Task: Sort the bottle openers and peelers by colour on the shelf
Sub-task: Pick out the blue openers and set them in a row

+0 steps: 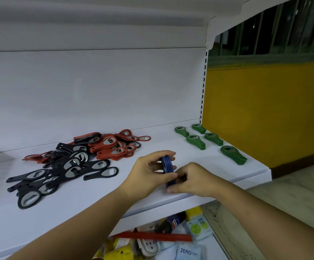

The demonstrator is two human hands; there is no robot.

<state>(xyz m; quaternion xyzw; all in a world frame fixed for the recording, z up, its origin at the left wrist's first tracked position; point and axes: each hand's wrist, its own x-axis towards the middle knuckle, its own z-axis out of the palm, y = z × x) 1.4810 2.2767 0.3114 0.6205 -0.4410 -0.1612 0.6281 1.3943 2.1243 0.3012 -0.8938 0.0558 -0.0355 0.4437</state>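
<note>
The left hand (150,171) and right hand (193,180) both pinch one on-edge stack of blue bottle openers (167,164); five green stacks (195,142) lie rightward, one red-and-black heap (71,166) leftward.

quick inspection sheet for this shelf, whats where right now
surface: white shelf, level
job's things: green openers in five neat stacks at right; red openers and black openers in one mixed pile at left; blue openers stacked on edge, in hand
clutter: packets and a bottle on the lower shelf
grippers: left hand and right hand both hold the blue openers
cables: nothing seen
surroundings: yellow wall, barred window at right
</note>
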